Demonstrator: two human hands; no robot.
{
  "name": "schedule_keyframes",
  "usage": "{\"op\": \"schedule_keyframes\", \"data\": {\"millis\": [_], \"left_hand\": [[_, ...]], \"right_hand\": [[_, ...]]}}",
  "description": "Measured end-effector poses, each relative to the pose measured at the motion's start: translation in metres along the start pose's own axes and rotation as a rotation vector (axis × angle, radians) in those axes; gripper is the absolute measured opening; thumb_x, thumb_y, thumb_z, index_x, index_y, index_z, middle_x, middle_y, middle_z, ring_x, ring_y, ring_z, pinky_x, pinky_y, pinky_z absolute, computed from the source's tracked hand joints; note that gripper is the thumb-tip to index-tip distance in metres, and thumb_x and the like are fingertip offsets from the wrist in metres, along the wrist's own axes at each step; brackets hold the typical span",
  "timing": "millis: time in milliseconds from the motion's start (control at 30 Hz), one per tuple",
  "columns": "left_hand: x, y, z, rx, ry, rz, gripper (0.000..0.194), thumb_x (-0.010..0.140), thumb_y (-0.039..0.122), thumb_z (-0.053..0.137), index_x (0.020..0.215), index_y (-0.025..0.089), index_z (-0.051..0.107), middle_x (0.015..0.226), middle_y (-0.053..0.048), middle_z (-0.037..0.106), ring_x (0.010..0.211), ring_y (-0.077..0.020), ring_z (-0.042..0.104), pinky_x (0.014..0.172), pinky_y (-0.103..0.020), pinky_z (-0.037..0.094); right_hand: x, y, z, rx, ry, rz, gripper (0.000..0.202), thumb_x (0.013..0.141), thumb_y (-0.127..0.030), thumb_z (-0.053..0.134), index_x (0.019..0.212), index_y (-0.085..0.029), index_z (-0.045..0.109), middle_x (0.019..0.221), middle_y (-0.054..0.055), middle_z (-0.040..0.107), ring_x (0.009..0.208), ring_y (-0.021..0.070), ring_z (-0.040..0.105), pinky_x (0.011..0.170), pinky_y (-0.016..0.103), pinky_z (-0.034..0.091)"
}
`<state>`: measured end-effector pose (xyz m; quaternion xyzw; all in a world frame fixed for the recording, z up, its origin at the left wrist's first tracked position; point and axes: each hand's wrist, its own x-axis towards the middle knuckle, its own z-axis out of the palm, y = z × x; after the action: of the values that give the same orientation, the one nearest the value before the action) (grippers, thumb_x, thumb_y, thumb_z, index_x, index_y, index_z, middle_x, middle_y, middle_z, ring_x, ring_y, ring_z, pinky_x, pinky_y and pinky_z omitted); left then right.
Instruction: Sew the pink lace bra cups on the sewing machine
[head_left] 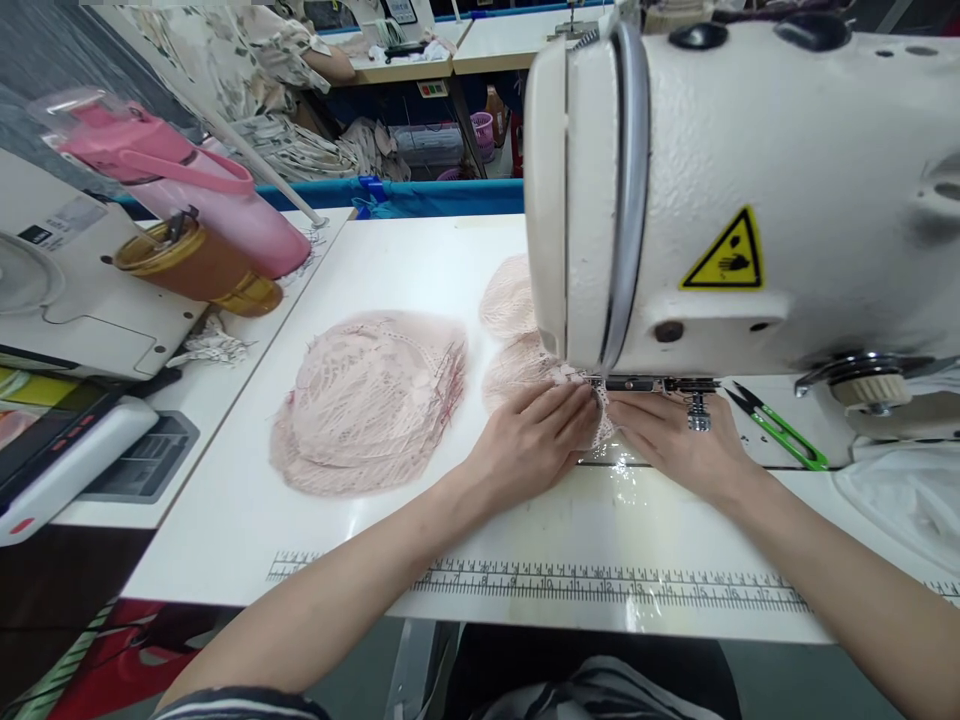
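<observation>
A pale pink lace piece [604, 418] lies at the needle area of the white sewing machine [705, 180]. My left hand [536, 430] is closed on its left side, fingers together and slightly bent. From the right, my right hand [675, 435] pinches the same lace near the presser foot; the machine head and a metal part cover some of its fingers. More pink lace [510, 300] spreads flat to the left of the machine head, partly hidden behind it. Further left rests a stack of pink lace pieces [375, 400] with uneven edges.
Green thread snips [780, 428] lie right of my right hand. A printed ruler [547, 582] runs along the table's front. On the left stand a pink bottle [202, 190], a brown cup [199, 265] and another machine [82, 270]. White fabric [911, 495] lies at right; a person's arm [330, 65] shows behind.
</observation>
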<state>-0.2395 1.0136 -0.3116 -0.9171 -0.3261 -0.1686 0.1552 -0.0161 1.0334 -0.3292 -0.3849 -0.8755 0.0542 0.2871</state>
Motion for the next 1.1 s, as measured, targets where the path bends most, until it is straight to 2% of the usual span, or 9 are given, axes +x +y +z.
{"op": "schedule_keyframes", "data": {"millis": [167,233,367,433,633,833,1000,1100], "left_hand": [[-0.003,-0.002,0.001,-0.023,0.018,0.028,0.033,0.096,0.02,0.047,0.123,0.008,0.062,0.124,-0.01,0.065,0.113,-0.0215,0.064,0.1,-0.037,0.053],[-0.003,-0.004,0.0,-0.037,0.007,0.03,0.033,0.097,0.02,0.046,0.122,0.008,0.063,0.125,-0.01,0.065,0.114,-0.0213,0.064,0.102,-0.037,0.052],[-0.003,-0.01,0.0,-0.069,-0.03,0.039,0.033,0.097,0.022,0.044,0.122,0.009,0.063,0.127,-0.009,0.064,0.118,-0.0214,0.062,0.105,-0.038,0.05],[-0.003,-0.014,-0.001,-0.079,-0.044,0.053,0.034,0.098,0.023,0.043,0.123,0.009,0.063,0.127,-0.01,0.063,0.119,-0.0216,0.061,0.106,-0.038,0.049],[-0.004,-0.022,-0.002,-0.074,-0.042,0.085,0.035,0.097,0.02,0.041,0.121,0.007,0.063,0.126,-0.011,0.064,0.119,-0.0223,0.06,0.106,-0.039,0.049],[-0.004,-0.02,-0.004,-0.033,0.036,0.065,0.029,0.095,0.019,0.049,0.118,0.011,0.065,0.123,-0.008,0.066,0.116,-0.0223,0.062,0.106,-0.042,0.049],[-0.003,-0.018,-0.006,-0.031,0.077,0.078,0.029,0.093,0.02,0.054,0.12,0.011,0.063,0.123,-0.009,0.066,0.117,-0.0221,0.062,0.106,-0.042,0.048],[-0.003,-0.018,-0.006,-0.012,0.099,0.101,0.029,0.093,0.02,0.055,0.12,0.011,0.062,0.121,-0.008,0.067,0.116,-0.0216,0.063,0.104,-0.042,0.05]], "right_hand": [[0.001,-0.004,-0.008,-0.204,-0.084,-0.048,0.02,0.093,-0.02,0.052,0.1,-0.026,0.069,0.098,-0.002,0.073,0.078,0.0135,0.063,0.06,0.025,0.04],[0.001,-0.005,-0.009,-0.257,-0.066,-0.055,0.019,0.094,-0.021,0.051,0.099,-0.026,0.069,0.094,-0.002,0.073,0.075,0.0122,0.062,0.056,0.025,0.035],[0.002,-0.008,-0.005,-0.35,0.095,-0.154,0.013,0.09,-0.016,0.057,0.089,-0.024,0.067,0.097,-0.005,0.073,0.081,0.0125,0.062,0.063,0.029,0.035],[0.002,-0.01,-0.003,-0.369,0.127,-0.184,0.011,0.09,-0.016,0.059,0.087,-0.023,0.066,0.096,-0.006,0.073,0.081,0.0127,0.063,0.065,0.03,0.034],[0.006,-0.014,0.0,-0.341,0.124,-0.174,0.012,0.092,-0.015,0.056,0.091,-0.021,0.066,0.097,-0.003,0.073,0.082,0.0134,0.061,0.07,0.03,0.037],[0.005,-0.013,0.004,-0.149,-0.006,-0.203,0.016,0.095,-0.017,0.05,0.098,-0.02,0.065,0.099,0.002,0.07,0.088,0.0143,0.061,0.077,0.029,0.042],[0.004,-0.016,0.003,-0.118,0.04,-0.223,0.011,0.093,-0.016,0.054,0.096,-0.019,0.064,0.098,0.002,0.069,0.092,0.0137,0.061,0.082,0.028,0.042],[0.005,-0.017,0.001,-0.104,0.043,-0.236,0.017,0.092,-0.011,0.053,0.091,-0.022,0.066,0.093,-0.001,0.069,0.091,0.0125,0.06,0.081,0.027,0.042]]}}
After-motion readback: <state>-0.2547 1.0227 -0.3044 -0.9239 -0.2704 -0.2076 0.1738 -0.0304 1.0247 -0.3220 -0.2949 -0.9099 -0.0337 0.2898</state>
